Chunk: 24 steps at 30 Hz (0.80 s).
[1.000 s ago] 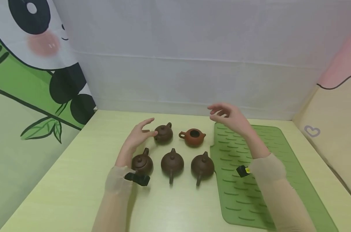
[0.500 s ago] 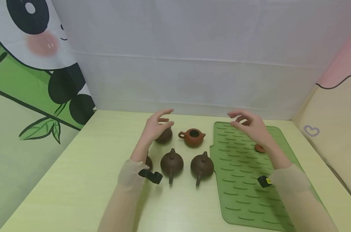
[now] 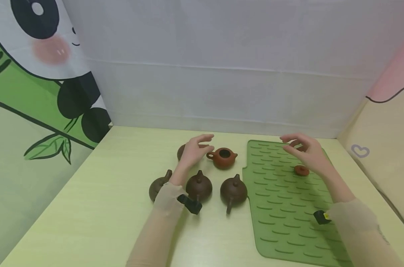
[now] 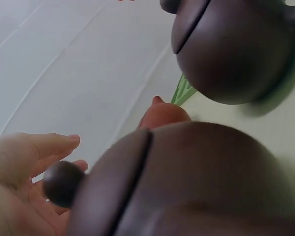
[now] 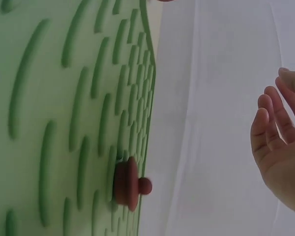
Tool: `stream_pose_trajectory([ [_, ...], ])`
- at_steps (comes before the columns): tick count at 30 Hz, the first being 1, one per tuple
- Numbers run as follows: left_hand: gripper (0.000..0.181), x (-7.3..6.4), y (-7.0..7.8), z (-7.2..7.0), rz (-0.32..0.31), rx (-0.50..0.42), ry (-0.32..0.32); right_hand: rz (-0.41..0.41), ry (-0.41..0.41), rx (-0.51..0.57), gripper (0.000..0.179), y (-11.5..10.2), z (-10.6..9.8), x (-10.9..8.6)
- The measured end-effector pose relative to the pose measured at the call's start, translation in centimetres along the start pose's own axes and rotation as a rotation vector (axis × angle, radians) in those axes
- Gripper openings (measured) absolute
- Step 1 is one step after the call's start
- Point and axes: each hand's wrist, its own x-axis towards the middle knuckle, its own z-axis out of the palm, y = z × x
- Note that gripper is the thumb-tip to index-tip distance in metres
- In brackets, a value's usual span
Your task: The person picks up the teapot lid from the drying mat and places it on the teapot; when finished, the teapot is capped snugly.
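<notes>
Left hand moved right, now beside open red teapot

Sheer beige sleeves to both wrists; small black camera clipped at each, right one with yellow mark.

No readable words, numbers, labels or brand marks are showing anywhere in these views. The only sign-like mark is a small heart outline, which is sitting on the cream side panel to the right of the green mat. A small yellow tag is showing on the black wrist device above the mat's right side, but it is appearing too small to read.
</notes>
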Motion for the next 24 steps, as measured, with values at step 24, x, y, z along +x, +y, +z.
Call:
stream_pose_trajectory([
  [24,0.036,-0.2,-0.7,1.0,-0.059,0.245,-0.076,0.047,-0.118,-0.259,0.028,6.6,-2.6,-1.5],
])
